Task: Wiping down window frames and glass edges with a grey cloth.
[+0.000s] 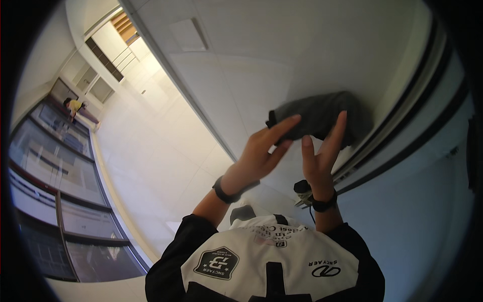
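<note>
A dark grey folded cloth (313,109) lies bunched on a broad white surface (264,68), against the dark-railed frame at the right. My left hand (258,151) reaches over the cloth's near left edge, index finger and thumb spread, with nothing held. Over the near right part of the cloth, my right hand (320,162) points forward, its thumb and index finger apart and nothing between them. Whether the fingertips touch the cloth cannot be told. Each wrist wears a black band. Just below my right hand is a small dark-topped object (302,187), partly hidden, with a thin cord nearby.
Dark rails (400,147) of a window or door frame curve along the right. A flat white square plate (188,34) is on the white surface. Glazed dark-framed panels (75,185) line the left beyond the tiled floor (158,132). Far off, a person in yellow (75,107) bends forward.
</note>
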Available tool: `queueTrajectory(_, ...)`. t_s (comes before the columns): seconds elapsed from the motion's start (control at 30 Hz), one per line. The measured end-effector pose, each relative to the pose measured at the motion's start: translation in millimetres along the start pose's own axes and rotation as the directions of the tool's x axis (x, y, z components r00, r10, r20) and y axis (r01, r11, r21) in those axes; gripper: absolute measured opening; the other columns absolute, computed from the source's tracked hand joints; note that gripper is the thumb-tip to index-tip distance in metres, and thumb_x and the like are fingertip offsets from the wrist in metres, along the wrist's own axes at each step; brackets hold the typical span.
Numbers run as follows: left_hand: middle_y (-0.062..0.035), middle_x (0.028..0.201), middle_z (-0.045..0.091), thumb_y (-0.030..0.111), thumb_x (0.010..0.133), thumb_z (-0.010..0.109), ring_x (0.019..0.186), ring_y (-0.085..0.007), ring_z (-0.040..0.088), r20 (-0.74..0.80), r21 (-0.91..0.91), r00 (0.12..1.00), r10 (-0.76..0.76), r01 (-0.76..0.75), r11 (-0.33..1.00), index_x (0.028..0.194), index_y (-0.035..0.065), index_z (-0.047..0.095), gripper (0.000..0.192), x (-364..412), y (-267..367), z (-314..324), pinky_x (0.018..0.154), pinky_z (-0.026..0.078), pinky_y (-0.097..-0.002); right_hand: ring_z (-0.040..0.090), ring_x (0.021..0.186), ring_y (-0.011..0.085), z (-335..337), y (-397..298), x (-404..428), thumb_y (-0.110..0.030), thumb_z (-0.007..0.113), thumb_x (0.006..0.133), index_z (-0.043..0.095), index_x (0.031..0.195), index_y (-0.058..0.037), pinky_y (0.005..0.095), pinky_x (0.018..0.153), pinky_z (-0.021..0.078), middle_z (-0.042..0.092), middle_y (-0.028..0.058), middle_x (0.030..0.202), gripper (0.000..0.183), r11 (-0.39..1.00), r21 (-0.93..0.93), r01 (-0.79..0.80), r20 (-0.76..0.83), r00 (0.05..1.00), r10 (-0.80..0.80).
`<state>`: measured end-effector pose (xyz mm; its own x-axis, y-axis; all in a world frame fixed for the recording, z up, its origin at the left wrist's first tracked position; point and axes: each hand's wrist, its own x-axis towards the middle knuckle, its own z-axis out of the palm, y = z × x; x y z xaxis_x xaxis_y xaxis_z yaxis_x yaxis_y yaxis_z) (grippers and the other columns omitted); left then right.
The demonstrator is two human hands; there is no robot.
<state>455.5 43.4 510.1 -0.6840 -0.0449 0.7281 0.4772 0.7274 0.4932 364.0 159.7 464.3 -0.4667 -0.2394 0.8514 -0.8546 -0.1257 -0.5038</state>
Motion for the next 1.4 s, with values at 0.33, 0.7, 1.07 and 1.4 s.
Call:
queueTrajectory(0.33,-0.0148,0.114,0.05,0.022,0.092,0.042,0.103,-0.0237,0.052,-0.028,-0.805,0.894,-0.448,0.246,0.54,0.129,0.0035,0.033,0.043,-3,3,3,0.09,0.042,-0.0366,0.03,0.123,0.0336,-4,29,-20,-0.007,0.049,0.084,0.02,0.129,0.0079,0.0408,0.101,0.0247,0.022,0.0262,0.135,0.056,0.987,0.001,0.158,-0.118,0.981,-0.157)
queueTrajectory(0.7,-0.0214,0.133,0.029,0.011,0.071,0.066,0.121,-0.0369,0.034,-0.109,0.438,0.959,0.261,-0.189,0.879,0.119,0.0025,0.04,0.056,13,-38,90,0.097,0.033,-0.0441,0.051,0.1,0.0287,-41,5,-19,-0.005,0.044,0.083,0.052,0.117,-0.0013,0.0355,0.085,0.0399,0.046,0.019,0.121,0.035,0.973,-0.23,-0.032,0.012,0.999,0.036)
queueTrajectory(1.07,-0.0172,0.126,0.04,0.024,0.071,0.063,0.116,-0.0357,0.038,-0.171,0.516,0.971,0.169,-0.058,0.854,0.119,0.0141,0.047,0.052,26,-47,101,0.092,0.033,-0.0473,0.036,0.099,0.0332,-39,22,1,-0.002,0.049,0.073,0.058,0.11,-0.0069,0.0436,0.083,0.0331,0.046,0.0174,0.112,0.038,0.72,-0.689,0.086,-0.065,0.982,-0.179)
queueTrajectory(1.4,-0.0267,0.13,0.029,0.034,0.079,0.051,0.12,-0.0445,0.026,0.032,0.508,0.99,0.136,-0.133,0.851,0.125,0.0044,0.04,0.055,49,-74,115,0.096,0.022,-0.0536,0.036,0.102,0.0351,-37,68,12,-0.004,0.054,0.074,0.058,0.108,-0.0044,0.0451,0.085,0.0326,0.039,0.0206,0.113,0.034,0.625,-0.777,0.07,-0.079,0.975,-0.208)
